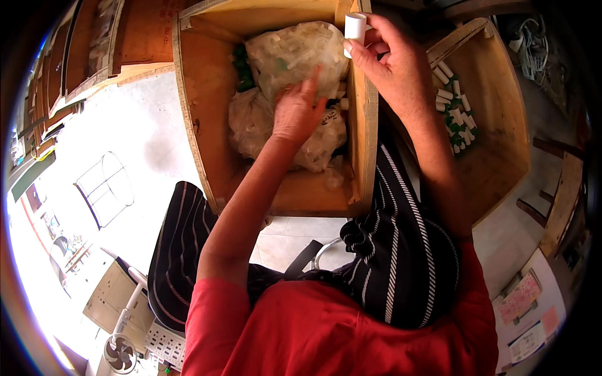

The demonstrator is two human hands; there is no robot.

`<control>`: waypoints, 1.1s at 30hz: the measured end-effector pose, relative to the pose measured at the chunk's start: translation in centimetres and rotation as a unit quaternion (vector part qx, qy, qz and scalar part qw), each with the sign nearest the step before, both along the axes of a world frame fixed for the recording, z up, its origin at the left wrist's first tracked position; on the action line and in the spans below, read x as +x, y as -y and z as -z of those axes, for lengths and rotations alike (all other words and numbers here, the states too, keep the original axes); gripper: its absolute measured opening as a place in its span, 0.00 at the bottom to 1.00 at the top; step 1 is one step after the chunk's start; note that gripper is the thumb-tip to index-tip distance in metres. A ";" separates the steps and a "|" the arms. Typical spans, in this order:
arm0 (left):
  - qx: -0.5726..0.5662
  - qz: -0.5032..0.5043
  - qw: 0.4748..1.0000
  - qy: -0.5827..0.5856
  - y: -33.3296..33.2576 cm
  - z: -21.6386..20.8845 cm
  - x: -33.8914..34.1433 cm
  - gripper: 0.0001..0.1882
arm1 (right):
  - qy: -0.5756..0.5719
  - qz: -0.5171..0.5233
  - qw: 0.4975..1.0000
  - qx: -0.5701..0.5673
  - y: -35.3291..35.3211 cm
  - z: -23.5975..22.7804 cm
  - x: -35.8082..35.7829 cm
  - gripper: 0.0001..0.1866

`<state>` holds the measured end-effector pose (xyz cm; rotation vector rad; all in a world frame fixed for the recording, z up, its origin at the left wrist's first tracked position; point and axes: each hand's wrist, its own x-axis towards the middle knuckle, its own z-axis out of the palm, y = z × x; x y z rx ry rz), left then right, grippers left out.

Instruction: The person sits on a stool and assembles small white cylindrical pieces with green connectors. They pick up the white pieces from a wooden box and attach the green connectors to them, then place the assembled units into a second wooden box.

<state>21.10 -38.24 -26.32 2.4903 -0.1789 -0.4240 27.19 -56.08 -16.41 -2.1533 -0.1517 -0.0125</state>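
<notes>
White tube (pixel 355 32), one: clamped in right hand (pixel 394 70), long axis up-and-down in my view, near wooden box (pixel 204 119)'s right wall | left hand (pixel 297 114): fingers apart over plastic bags (pixel 285 47), left of tube

The tube (pixel 355 36) is showing smooth plastic with a soft sheen. The bags (pixel 249 119) are gleaming in places, their thin, translucent plastic film wrinkling all over. The box (pixel 204 113) is displaying bare wood, its inner walls looking fairly smooth and its rim looking rough and raw. The bin (pixel 501 147) is showing wood too, its inside appearing mostly smooth. The floor (pixel 150 135) is reflecting light off a smooth, glossy surface. The trousers (pixel 401 263) and the shirt (pixel 313 326) are showing soft, matt cloth. The fan (pixel 120 352) is looking like smooth plastic.
</notes>
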 end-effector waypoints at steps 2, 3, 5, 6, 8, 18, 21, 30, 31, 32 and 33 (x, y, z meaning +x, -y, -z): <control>0.117 0.129 0.983 0.051 1.1 1.5 -0.4 0.27 | 0.012 0.004 1.000 -0.010 -0.4 0.1 -0.1 0.19; 0.146 0.128 0.979 0.062 1.5 2.5 -0.7 0.27 | 0.019 0.005 1.000 -0.014 -0.7 0.2 -0.2 0.18; 0.202 0.125 0.968 0.083 2.3 3.3 -0.8 0.27 | 0.056 -0.021 0.994 -0.087 -1.3 0.2 0.0 0.17; 0.179 0.124 0.976 -0.008 2.3 3.7 -0.6 0.24 | 0.076 -0.041 0.986 -0.142 -1.8 0.1 0.1 0.17; 0.171 0.102 0.980 0.004 2.8 3.9 -0.9 0.23 | 0.112 -0.098 0.960 -0.237 -2.4 0.0 0.1 0.15; -0.007 0.036 0.999 -0.029 1.7 2.4 -2.6 0.23 | 0.021 -0.196 0.911 -0.363 -5.0 0.6 -1.2 0.11; 0.112 0.113 0.987 0.005 0.7 3.2 -2.7 0.25 | 0.039 -0.129 0.982 -0.135 -1.4 -2.5 -1.9 0.10; 0.010 0.076 0.995 -0.063 1.3 0.2 -3.2 0.29 | -0.127 0.209 0.967 -0.075 17.0 9.3 -3.6 0.16; 0.010 0.075 0.995 -0.058 1.3 -0.1 -3.4 0.29 | -0.152 0.181 0.963 -0.126 17.7 11.0 -3.8 0.17; 0.010 0.075 0.996 -0.052 1.3 -0.5 -3.5 0.29 | -0.199 0.170 0.954 -0.144 18.2 13.0 -4.1 0.18; 0.009 0.073 0.996 -0.047 1.3 -0.9 -3.6 0.29 | -0.245 0.157 0.943 -0.162 18.5 14.8 -4.3 0.18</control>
